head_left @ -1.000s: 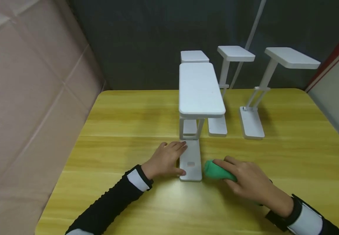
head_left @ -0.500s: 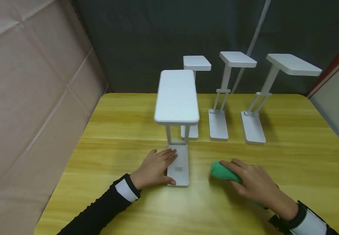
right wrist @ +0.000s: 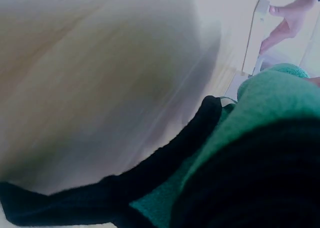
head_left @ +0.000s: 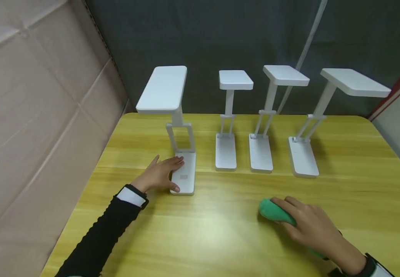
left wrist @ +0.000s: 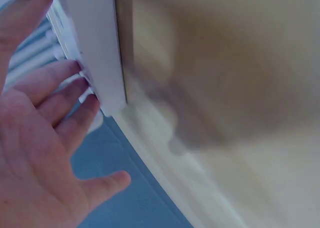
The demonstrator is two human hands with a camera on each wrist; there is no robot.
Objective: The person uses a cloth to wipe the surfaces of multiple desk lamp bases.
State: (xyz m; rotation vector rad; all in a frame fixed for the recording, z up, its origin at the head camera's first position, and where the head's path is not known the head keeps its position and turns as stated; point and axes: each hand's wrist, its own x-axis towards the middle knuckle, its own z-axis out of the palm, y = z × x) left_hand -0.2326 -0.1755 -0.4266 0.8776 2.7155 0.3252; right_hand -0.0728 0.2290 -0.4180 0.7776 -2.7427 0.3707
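A white folding desk lamp (head_left: 183, 132) stands left of centre in the head view, its flat head raised on a hinged arm. My left hand (head_left: 158, 173) lies at its base (head_left: 186, 175), fingertips on the top and thumb near the front end. In the left wrist view the fingers of that hand (left wrist: 45, 138) are spread, several tips against the white base (left wrist: 97, 43). My right hand (head_left: 312, 223) grips a bunched green cloth (head_left: 274, 211) low over the table's right side. Its fuzzy fabric (right wrist: 280, 93) fills the lower right of the right wrist view.
Three more white desk lamps stand in a row at the back: one at centre (head_left: 225, 152), one beside it (head_left: 260, 154) and one farther right (head_left: 304, 157). The wood-patterned table (head_left: 200, 231) meets a dark curtain (head_left: 200, 46) behind and a pale wall covering (head_left: 40, 134) at left.
My left hand has moved the near lamp left and back, so it stands left of the row instead of overlapping it. The right hand, still holding the cloth, has shifted slightly right and nearer.
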